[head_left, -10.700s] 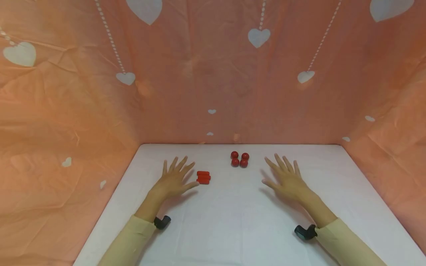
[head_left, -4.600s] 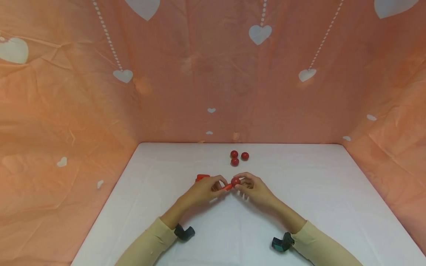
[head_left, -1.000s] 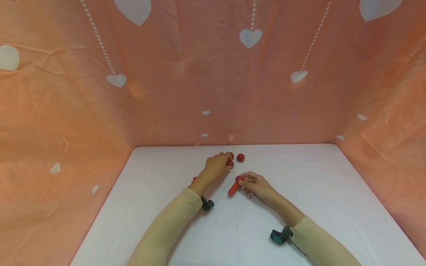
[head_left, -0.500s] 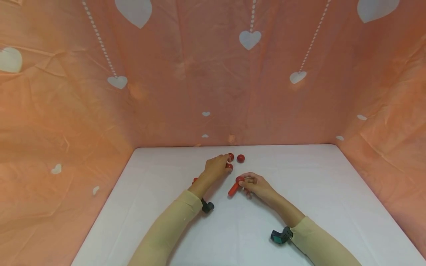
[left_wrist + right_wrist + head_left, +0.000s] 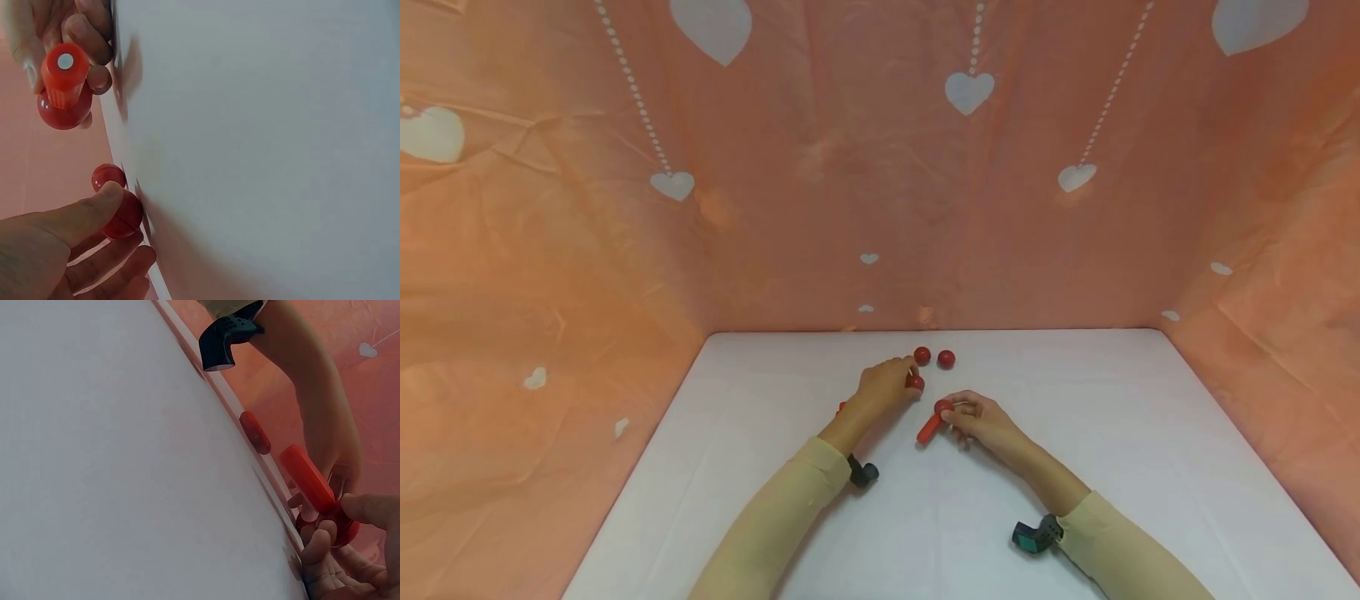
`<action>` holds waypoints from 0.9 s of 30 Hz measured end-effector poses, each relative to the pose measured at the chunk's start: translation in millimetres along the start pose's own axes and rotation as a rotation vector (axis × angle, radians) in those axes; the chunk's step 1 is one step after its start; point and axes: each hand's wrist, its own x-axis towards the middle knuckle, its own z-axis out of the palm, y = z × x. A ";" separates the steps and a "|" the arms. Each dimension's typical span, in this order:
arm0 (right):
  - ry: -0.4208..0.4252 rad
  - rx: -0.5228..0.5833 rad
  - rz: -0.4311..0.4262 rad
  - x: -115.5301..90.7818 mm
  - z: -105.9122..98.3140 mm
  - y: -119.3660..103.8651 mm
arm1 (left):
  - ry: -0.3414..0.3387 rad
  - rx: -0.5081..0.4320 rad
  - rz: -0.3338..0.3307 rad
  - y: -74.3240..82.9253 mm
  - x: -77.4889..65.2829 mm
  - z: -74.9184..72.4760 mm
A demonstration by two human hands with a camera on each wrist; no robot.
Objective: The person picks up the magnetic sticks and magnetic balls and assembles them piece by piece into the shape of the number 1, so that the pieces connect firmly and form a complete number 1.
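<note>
My left hand (image 5: 886, 383) pinches a red ball (image 5: 916, 382) between thumb and fingers, low over the white table. In the left wrist view the thumb lies across this ball (image 5: 127, 215). To the right and nearer the front, my right hand (image 5: 988, 423) pinches another red ball (image 5: 943, 407). A short red rod (image 5: 928, 430) is joined to that ball and slants down to the left. Its free end shows a pale round dot in the left wrist view. Two more red balls (image 5: 922, 356) (image 5: 946, 359) sit just beyond my left hand.
Other red rods (image 5: 841, 407) lie on the table, mostly hidden behind my left wrist; the right wrist view shows them (image 5: 255, 432) too. The white table (image 5: 1075, 400) ends at an orange cloth (image 5: 820, 208) with white hearts. Dark cameras (image 5: 1037, 533) sit on both wrists.
Both hands began spread and unladen; later the left held a rod against the right hand's ball. Since then the left reached to the ball group and drew one ball nearer. The right stays put.
</note>
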 end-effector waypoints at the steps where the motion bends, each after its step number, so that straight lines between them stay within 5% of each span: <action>1: -0.003 -0.003 -0.005 -0.2 -0.3 0.0 | 0.000 -0.002 0.000 -0.2 -0.8 -0.4; 27: 0.009 -0.008 0.013 0.7 0.0 1.2 | 0.050 -0.227 0.051 -0.8 -43.5 -12.1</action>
